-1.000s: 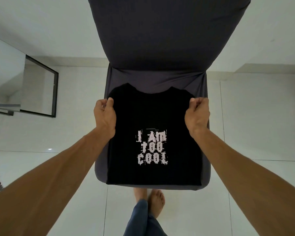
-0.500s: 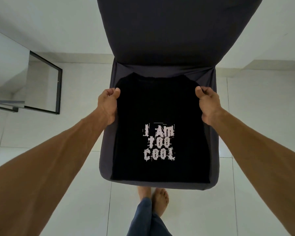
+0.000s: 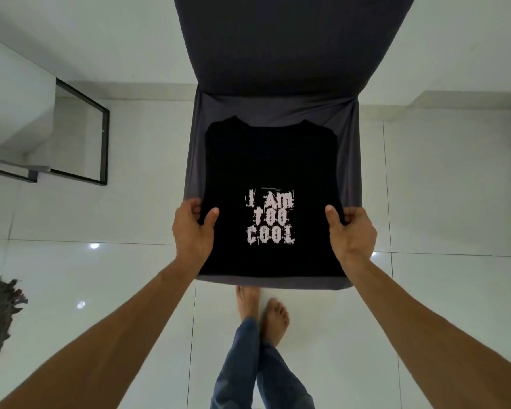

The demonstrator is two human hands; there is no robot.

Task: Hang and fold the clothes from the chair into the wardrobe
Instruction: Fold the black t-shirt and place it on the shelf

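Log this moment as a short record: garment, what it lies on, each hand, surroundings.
garment: black T-shirt, folded to a rectangle, print "I AM TOO COOL" facing up
support: lies flat on the seat of the grey chair, collar toward the backrest
left: left hand grips the shirt's left edge, thumb on top
right: right hand grips the right edge, thumb on top
surroundings: white tiled floor; black-framed panel at left
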